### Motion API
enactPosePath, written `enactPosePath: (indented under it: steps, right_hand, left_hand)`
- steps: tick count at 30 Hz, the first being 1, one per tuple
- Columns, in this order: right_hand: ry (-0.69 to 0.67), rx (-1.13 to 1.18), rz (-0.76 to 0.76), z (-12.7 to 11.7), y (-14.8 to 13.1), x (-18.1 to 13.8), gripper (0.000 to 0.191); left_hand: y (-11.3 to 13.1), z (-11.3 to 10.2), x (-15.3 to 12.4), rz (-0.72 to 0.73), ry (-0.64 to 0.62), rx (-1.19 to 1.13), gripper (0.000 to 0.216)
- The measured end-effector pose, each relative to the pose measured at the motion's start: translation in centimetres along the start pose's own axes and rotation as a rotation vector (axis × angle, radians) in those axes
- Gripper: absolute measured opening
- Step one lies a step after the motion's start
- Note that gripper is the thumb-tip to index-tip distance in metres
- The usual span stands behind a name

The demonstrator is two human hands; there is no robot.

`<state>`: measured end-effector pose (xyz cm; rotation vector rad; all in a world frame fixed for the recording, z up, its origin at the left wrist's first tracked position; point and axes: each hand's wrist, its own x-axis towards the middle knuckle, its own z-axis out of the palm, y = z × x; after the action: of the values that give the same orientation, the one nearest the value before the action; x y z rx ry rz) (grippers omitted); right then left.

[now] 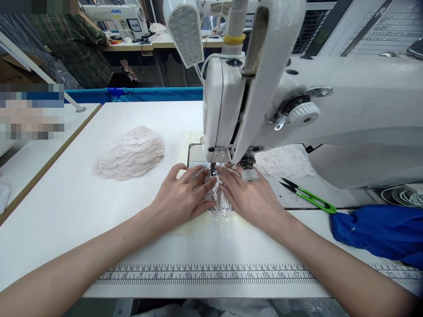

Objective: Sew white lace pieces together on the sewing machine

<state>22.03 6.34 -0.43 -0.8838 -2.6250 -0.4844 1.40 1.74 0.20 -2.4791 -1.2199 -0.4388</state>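
A small piece of white lace [220, 207] lies under the presser foot [213, 169] of the white sewing machine [224, 101]. My left hand [185, 191] rests flat on the lace's left side, fingers spread and pointing toward the needle. On the other side, my right hand [249, 193] presses down on the lace with its fingers stretched out, the tips partly behind the machine head. To the left sits a pile of lace pieces [132, 152]. More white lace [286, 160] lies under the machine arm at the right.
Green-handled thread snips [309, 196] lie right of my right hand, near a blue cloth [380, 233]. A printed ruler [198, 275] runs along the table's front edge. Beyond the table, a person in a plaid shirt [69, 44] is beside another sewing machine [114, 20].
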Motion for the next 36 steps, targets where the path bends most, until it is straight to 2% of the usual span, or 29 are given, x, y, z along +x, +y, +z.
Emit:
enactPosePath:
  steps: [7,10,13,15,17,19,20,21,24,25,30,36]
  right_hand:
    - [0.045,0.055,-0.014,-0.2,0.1,0.0,0.022]
    - [0.094,0.138,-0.047,-0.5,0.3,-0.2,0.02]
    - [0.136,0.24,-0.101,-0.9,0.6,-0.4,0.018]
    - [0.146,0.299,-0.128,-1.1,0.7,-0.6,0.017]
    - [0.134,0.349,-0.142,-1.3,0.8,-0.6,0.028]
    - [0.102,0.369,-0.139,-1.3,0.7,-0.7,0.054]
    - [0.086,0.364,-0.137,-1.2,0.7,-0.7,0.06]
    - [0.076,0.349,-0.134,-1.1,0.7,-0.7,0.057]
    - [0.106,0.287,-0.158,-0.9,0.7,-0.7,0.022]
    - [0.126,0.278,-0.174,-0.8,0.7,-0.7,0.018]
    - [0.18,0.315,-0.245,-0.9,0.7,-0.5,0.018]
    - [0.168,0.308,-0.28,-1.1,0.5,-0.6,0.02]
  left_hand:
    - [0.0,0.2,-0.2,-0.006,0.017,-0.011,0.039]
    - [-0.2,-0.2,-0.4,0.112,0.067,-0.061,0.039]
    - [-0.3,-0.6,-0.7,0.249,0.062,-0.136,0.051]
    - [-0.2,-0.7,-0.9,0.266,0.082,-0.133,0.04]
    - [-0.1,-0.6,-0.9,0.249,0.105,-0.117,0.021]
    - [0.0,-0.4,-0.9,0.203,0.109,-0.145,0.017]
    - [0.1,-0.2,-0.8,0.173,0.109,-0.171,0.017]
    - [0.1,-0.2,-0.8,0.144,0.116,-0.192,0.016]
    - [0.3,-0.1,-0.7,0.105,0.129,-0.159,0.019]
    - [0.3,-0.1,-0.6,0.102,0.124,-0.126,0.023]
    - [0.3,-0.4,-0.7,0.129,0.049,-0.037,0.027]
    - [0.2,-0.1,-1.0,0.153,0.063,-0.068,0.028]
